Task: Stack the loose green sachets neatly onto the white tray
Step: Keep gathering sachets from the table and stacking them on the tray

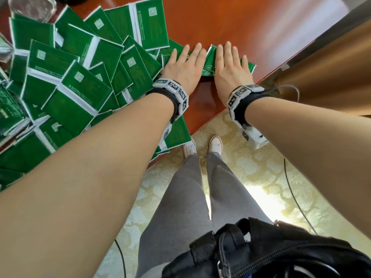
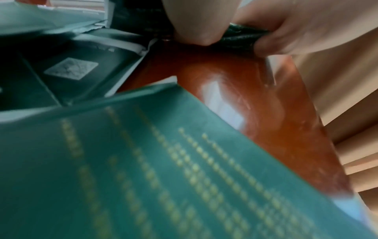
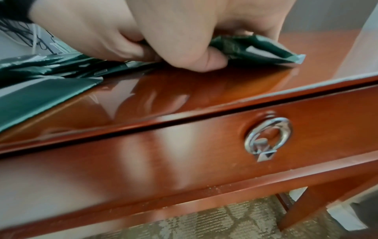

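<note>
Both hands lie side by side near the tabletop (image 1: 230, 19) corner. I read my left hand (image 1: 183, 66) as flat on a small bundle of green sachets (image 1: 208, 64), thumb tucked under its edge; my right hand (image 1: 230, 67) lies likewise, thumb curled beneath the bundle. Progress: early. A loose pile of sachets (image 1: 80, 77) covers the tabletop to the left, unsorted. No white tray is visible in any view. Markings: each sachet carries a pale square code patch and rows of gold print, too blurred to read.
</note>
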`<state>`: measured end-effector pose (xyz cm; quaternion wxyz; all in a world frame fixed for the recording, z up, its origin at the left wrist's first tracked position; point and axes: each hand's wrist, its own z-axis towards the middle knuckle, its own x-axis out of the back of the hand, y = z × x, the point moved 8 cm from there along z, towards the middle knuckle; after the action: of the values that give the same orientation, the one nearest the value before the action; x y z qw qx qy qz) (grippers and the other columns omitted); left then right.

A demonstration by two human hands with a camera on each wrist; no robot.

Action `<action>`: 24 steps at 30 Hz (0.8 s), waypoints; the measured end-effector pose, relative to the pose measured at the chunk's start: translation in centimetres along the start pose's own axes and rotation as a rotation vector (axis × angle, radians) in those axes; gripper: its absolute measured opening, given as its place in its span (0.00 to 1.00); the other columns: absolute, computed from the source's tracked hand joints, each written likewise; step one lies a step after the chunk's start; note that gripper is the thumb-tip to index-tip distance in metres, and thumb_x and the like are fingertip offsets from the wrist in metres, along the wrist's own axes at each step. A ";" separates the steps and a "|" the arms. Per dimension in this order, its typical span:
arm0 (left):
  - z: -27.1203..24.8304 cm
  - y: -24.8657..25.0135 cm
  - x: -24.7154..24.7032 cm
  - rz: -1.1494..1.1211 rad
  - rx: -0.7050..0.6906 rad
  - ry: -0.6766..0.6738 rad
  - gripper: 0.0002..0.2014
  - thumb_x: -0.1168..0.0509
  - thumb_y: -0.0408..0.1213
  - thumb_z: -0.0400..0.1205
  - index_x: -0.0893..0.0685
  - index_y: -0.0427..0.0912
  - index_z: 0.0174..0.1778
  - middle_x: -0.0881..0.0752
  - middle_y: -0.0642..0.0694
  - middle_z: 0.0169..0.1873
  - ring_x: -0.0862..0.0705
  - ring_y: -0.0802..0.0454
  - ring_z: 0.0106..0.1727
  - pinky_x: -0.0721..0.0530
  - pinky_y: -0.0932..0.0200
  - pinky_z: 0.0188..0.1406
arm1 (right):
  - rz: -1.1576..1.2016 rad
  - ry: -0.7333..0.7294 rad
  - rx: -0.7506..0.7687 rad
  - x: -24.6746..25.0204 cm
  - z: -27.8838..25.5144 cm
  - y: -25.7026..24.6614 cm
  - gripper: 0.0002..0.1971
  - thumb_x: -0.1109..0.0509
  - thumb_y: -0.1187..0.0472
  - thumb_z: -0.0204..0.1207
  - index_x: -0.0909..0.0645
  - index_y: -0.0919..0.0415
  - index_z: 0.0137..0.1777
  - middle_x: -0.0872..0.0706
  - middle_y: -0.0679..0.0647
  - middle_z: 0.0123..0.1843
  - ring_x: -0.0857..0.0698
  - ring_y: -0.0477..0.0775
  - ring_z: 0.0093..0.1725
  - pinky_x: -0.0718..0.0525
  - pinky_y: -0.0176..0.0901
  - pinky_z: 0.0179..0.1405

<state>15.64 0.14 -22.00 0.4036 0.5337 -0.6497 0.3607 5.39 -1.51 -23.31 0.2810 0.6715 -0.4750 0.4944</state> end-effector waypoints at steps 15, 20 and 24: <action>-8.4 -9.9 20.8 -0.068 0.435 0.364 0.29 0.55 0.27 0.89 0.50 0.37 0.88 0.49 0.39 0.88 0.48 0.43 0.88 0.48 0.37 0.85 | -0.101 0.217 0.296 24.5 0.7 -5.4 0.37 0.44 0.69 0.81 0.51 0.55 0.89 0.47 0.55 0.89 0.46 0.62 0.87 0.44 0.63 0.85; -17.6 -18.3 24.7 -0.069 0.716 0.457 0.28 0.54 0.28 0.89 0.48 0.37 0.88 0.47 0.40 0.88 0.44 0.43 0.87 0.44 0.35 0.84 | -0.069 0.269 0.591 31.0 0.2 -18.0 0.37 0.40 0.62 0.81 0.50 0.56 0.89 0.46 0.59 0.89 0.45 0.64 0.87 0.45 0.62 0.85; -25.6 -24.6 23.5 -0.099 0.922 0.451 0.32 0.46 0.28 0.87 0.49 0.36 0.88 0.46 0.39 0.87 0.41 0.42 0.86 0.41 0.35 0.83 | -0.121 0.329 0.842 33.1 -0.6 -28.4 0.37 0.41 0.69 0.80 0.49 0.54 0.88 0.44 0.63 0.88 0.43 0.65 0.86 0.45 0.59 0.85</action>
<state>41.00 9.55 10.92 0.2727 0.5953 -0.2941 0.6963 33.11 -1.78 10.34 0.0837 0.6665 -0.1414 0.7272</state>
